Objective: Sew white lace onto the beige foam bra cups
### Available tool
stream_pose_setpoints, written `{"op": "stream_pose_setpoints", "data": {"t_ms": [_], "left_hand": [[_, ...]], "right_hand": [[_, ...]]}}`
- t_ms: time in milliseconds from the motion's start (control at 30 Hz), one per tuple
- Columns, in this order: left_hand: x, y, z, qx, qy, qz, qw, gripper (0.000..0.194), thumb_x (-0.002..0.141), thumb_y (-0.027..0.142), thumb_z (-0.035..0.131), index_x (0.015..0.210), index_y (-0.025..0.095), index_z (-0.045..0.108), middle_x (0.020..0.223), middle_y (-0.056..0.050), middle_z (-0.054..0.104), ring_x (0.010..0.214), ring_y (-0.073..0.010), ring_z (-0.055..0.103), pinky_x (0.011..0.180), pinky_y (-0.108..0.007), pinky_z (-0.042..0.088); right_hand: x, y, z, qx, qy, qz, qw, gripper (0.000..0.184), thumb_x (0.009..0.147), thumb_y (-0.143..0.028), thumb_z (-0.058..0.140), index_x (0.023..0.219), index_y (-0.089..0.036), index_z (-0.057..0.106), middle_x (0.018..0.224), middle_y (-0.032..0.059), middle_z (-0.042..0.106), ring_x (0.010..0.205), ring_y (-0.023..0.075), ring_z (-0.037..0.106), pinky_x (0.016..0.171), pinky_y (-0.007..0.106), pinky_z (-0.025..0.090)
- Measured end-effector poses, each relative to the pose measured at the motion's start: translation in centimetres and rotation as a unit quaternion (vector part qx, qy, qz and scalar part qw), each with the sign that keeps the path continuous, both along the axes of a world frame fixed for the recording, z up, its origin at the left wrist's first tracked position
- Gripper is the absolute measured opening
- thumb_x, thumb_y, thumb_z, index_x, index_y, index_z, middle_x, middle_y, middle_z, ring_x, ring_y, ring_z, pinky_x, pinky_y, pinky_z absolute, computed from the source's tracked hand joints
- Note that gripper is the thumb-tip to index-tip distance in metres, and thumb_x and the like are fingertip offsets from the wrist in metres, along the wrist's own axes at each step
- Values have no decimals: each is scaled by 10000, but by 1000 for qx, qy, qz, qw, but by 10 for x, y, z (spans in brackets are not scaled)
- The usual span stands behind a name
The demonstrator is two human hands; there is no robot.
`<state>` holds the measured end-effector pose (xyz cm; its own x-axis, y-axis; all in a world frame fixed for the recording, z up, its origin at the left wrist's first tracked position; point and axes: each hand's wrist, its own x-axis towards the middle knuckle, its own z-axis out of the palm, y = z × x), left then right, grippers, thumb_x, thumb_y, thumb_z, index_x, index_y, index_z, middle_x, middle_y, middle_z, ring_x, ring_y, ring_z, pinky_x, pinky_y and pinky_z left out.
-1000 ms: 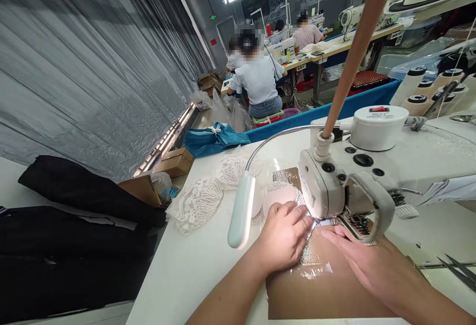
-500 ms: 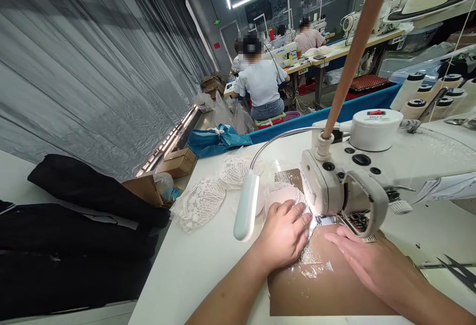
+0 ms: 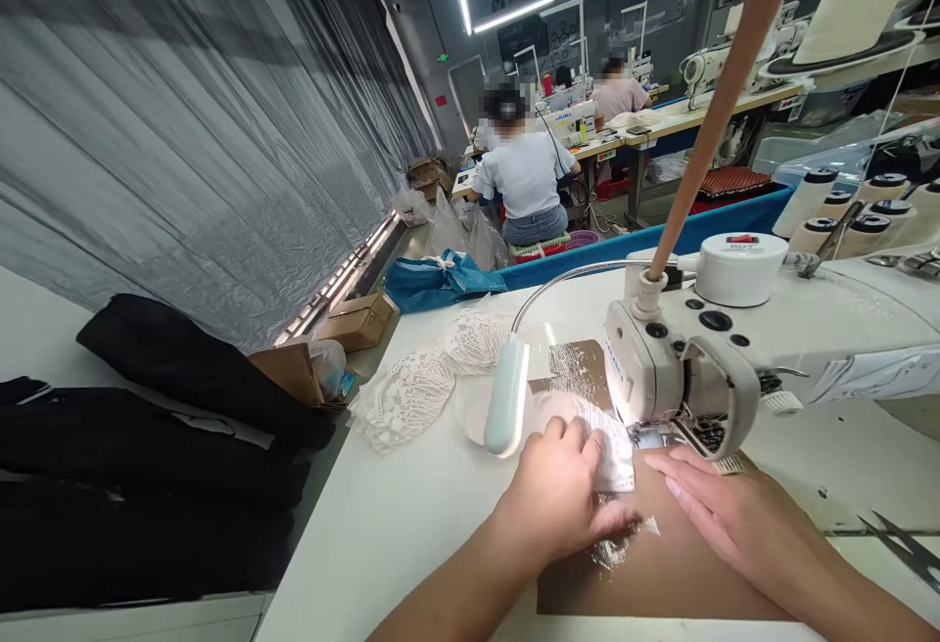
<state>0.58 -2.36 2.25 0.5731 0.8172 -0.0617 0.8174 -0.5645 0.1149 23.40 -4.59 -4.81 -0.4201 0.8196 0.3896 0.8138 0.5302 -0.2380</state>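
Observation:
My left hand [image 3: 562, 495] is closed on a white lace piece [image 3: 609, 446] just left of the needle of the white sewing machine [image 3: 690, 368]. My right hand [image 3: 727, 515] lies flat with fingers stretched out on the brown panel [image 3: 661, 573] right of the needle, holding nothing. A white gooseneck lamp [image 3: 505, 407] hangs just left of my left hand. The needle itself is hidden behind the machine head.
White lace pieces [image 3: 407, 397] are piled on the white table [image 3: 382, 525] to the left. Black bags [image 3: 147, 446] and cardboard boxes [image 3: 352, 324] lie further left. Scissors [image 3: 903, 549] rest at the right edge. Thread cones [image 3: 837, 197] stand behind the machine. People sew at tables in the background.
My left hand has pulled back toward me and drawn the white lace piece out from beside the needle. My right hand stays flat on the brown panel. The view has shifted slightly.

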Motion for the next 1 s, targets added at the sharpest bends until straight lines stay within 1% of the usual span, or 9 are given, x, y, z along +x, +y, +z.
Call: {"op": "stream_pose_setpoints", "data": {"t_ms": [100,167,367,467,533,600,800,900,1000], "left_hand": [[-3,-16,14,-61,8,-29,998,607,693,640,680,1098,197,588,960,-77,621,838,-267,561,622,-335,471],[-4,-26,14,-61,13,-68,996,458,698,514,700,1015,203,592,926,-62,608,786,-246,548,572,-315,443],[2,-24,-12,22,7,-122,992,133,751,122,539,876,157,566,895,-81,598,775,-222,532,594,-303,405],[-1,-4,-19,-89,-130,-65,985,123,866,184,486,765,167,554,736,-23,566,675,-161,494,603,-271,373],[-8,11,-21,-221,-266,5,938,250,903,316,496,703,170,529,649,15,504,609,-124,443,576,-246,342],[-15,23,-26,-300,-353,55,884,350,909,420,484,668,167,501,628,29,457,586,-106,402,557,-234,319],[-23,35,-39,-333,-405,68,849,399,898,491,474,681,158,508,634,31,434,585,-100,393,548,-233,322],[-23,34,-39,-334,-406,67,848,406,900,494,483,691,150,536,642,27,462,591,-99,413,556,-230,344],[-24,33,-38,-320,-395,61,859,402,909,475,480,718,137,584,659,15,507,611,-109,448,571,-234,366]], "right_hand": [[1,1,5,-8,6,20,1000,387,917,-181,375,1189,-295,625,1009,60,738,800,223,714,623,321,565],[1,1,9,-12,-3,38,999,376,922,-175,371,1184,-277,621,1038,64,738,831,222,716,647,324,573],[-2,2,13,-1,-16,73,997,357,940,-150,343,1168,-203,612,1124,75,726,938,211,714,729,336,598],[-3,1,10,-11,9,72,997,328,962,-169,355,1193,-202,585,1086,56,736,921,191,717,736,315,592],[-3,-1,8,-29,15,50,998,290,981,-230,367,1202,-211,554,938,31,748,800,190,721,665,318,588],[-3,-5,7,-21,6,28,999,263,987,-311,397,1191,-213,530,794,4,718,665,188,695,590,321,574],[-14,-12,12,152,-56,66,985,391,993,-398,407,1244,-115,501,1025,133,712,857,232,714,690,340,576],[-30,-8,19,163,-80,68,981,479,1006,-452,342,1233,-73,530,990,148,713,707,221,710,586,322,555],[-47,3,26,137,-88,59,985,399,1013,-308,290,1039,-118,640,809,86,696,521,193,640,464,304,474]]}}
